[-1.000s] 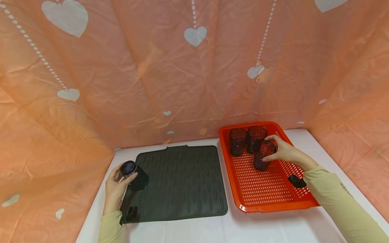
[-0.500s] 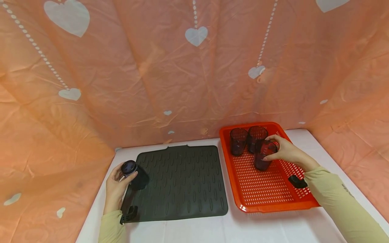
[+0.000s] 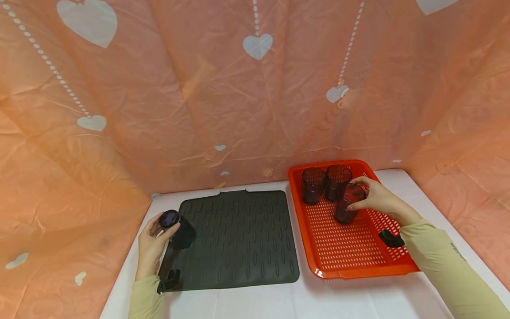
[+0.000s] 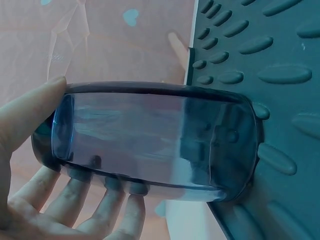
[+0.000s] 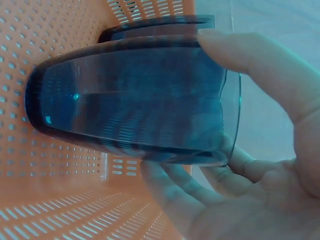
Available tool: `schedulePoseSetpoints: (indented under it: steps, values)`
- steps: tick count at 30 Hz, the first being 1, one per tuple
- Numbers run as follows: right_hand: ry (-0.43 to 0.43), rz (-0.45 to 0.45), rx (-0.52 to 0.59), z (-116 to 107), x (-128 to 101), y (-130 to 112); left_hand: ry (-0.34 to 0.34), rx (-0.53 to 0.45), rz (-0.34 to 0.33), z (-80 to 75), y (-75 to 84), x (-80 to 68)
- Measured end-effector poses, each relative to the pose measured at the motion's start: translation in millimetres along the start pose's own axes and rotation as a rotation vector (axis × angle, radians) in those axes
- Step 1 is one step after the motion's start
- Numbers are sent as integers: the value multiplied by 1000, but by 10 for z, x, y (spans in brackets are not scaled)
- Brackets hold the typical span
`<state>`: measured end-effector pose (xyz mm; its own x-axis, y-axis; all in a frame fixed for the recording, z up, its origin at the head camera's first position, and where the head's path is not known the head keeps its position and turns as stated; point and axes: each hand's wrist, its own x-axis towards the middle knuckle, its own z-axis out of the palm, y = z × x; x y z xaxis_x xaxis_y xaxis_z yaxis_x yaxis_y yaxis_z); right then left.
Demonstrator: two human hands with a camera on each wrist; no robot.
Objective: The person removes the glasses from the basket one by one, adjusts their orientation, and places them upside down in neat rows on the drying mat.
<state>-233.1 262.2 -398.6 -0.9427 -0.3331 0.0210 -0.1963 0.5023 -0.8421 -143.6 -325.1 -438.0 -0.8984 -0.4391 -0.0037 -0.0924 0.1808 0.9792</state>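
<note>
Little has shifted since the earlier frames: the right-hand cup now leans a touch more toward the far end of the basket, while the left side looks unchanged. At the near-left corner of the dark mat [image 3: 235, 241], the left hand [image 3: 150, 250] holds a dark cup [image 3: 177, 229] on its side, thumb on one flank and fingers curled under the other, its rim end touching the mat's ribbed edge. So one cup has reached the mat but, as I judge it, is not yet set down. To the right, in the orange basket [image 3: 350, 257] on the white desk [image 3: 303, 301], two cups [image 3: 313, 184] stand upright at the far end, untouched. The right hand [image 3: 378, 201] has its grip closed around a third cup [image 3: 345, 204], thumb and fingers pinching near the rim, the cup tilted with its base near the basket floor; three cups appear left to move.
</note>
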Motion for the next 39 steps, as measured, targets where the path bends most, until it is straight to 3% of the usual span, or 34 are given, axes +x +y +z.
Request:
schedulePoseSetpoints:
  steps: [7, 12, 19, 30, 39]
  values:
    - [30, 20, -86, -52, -50, -35, -12, -14, -7, -20, 14, -5]
    - [34, -14, -58, -81, -81, -74, -14, -10, -9, -39, 5, 1]
    - [70, -26, -120, -132, -109, -155, -8, -38, 1, -17, 25, -5]
    - [113, 25, -114, -169, -168, -246, -16, 5, 2, -13, 16, 5]
    - [111, 38, 13, -175, -221, -352, -19, 5, 1, -15, 2, 7]
